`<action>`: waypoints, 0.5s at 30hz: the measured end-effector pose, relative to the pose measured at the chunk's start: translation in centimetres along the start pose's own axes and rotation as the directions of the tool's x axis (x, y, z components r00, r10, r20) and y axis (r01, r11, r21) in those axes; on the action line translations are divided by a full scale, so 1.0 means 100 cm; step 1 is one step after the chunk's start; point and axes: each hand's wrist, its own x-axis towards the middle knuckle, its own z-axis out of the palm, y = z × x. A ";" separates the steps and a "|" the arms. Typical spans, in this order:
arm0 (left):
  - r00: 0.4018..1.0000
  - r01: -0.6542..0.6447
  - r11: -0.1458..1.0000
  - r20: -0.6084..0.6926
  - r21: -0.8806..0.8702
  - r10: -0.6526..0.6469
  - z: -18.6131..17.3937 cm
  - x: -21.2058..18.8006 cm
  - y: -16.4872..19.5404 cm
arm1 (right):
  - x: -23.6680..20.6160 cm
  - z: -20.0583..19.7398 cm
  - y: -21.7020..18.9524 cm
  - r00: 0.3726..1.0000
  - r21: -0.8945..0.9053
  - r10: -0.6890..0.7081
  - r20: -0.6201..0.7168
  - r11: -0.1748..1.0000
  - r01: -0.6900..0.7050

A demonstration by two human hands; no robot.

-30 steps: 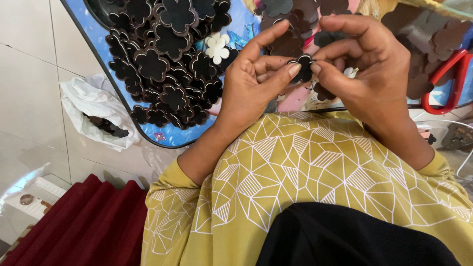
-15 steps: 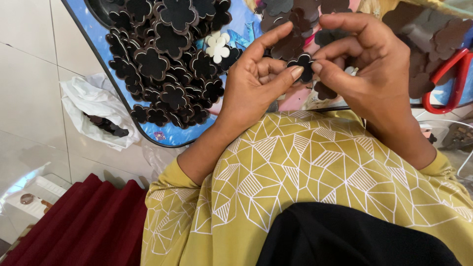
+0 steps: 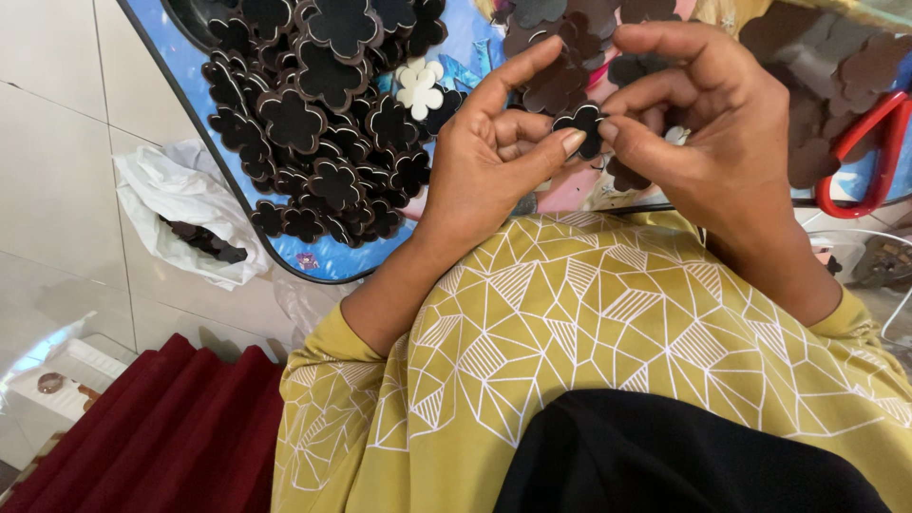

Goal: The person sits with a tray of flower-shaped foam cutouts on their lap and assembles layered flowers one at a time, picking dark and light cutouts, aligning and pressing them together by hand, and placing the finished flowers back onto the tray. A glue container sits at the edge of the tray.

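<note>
Both my hands meet over a blue tray [image 3: 465,47] and pinch one small dark flower-shaped cutout [image 3: 581,122] between them. My left hand [image 3: 494,157] presses its thumb against the piece's left edge, index finger stretched up. My right hand [image 3: 703,123] grips the piece from the right with thumb and fingertips. To the left on the tray lies a heap of dark flower cutouts [image 3: 313,123], with one white flower cutout [image 3: 419,87] among them. More brown flower pieces [image 3: 836,85] lie behind my right hand.
Red-handled scissors [image 3: 864,152] rest at the right. A white plastic bag [image 3: 180,214] with dark scraps lies on the tiled floor at the left. A dark red cloth [image 3: 161,437] sits at the lower left. Yellow patterned fabric [image 3: 608,323] covers my lap.
My hands keep pinching the same small flower piece; the fingers have shifted only slightly on it.
</note>
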 end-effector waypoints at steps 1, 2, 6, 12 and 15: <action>1.000 0.007 1.000 -0.005 -0.004 -0.007 0.000 0.000 0.000 | 0.000 0.000 0.000 1.000 0.007 0.003 0.002 1.000 -0.003; 1.000 0.014 1.000 -0.011 -0.007 -0.014 0.000 0.000 0.000 | 0.000 0.000 0.000 1.000 0.003 0.005 -0.002 1.000 -0.005; 1.000 -0.011 1.000 -0.015 0.027 0.011 0.002 0.000 0.000 | 0.000 0.000 -0.001 1.000 0.018 0.020 -0.009 1.000 -0.019; 0.999 -0.030 0.995 -0.016 0.093 0.032 0.005 -0.002 0.000 | 0.000 -0.002 0.002 1.000 0.012 -0.019 0.009 1.000 0.019; 0.998 -0.061 0.987 0.010 0.147 0.060 0.006 -0.004 0.001 | 0.000 -0.002 0.008 1.000 0.033 -0.022 0.020 0.999 0.022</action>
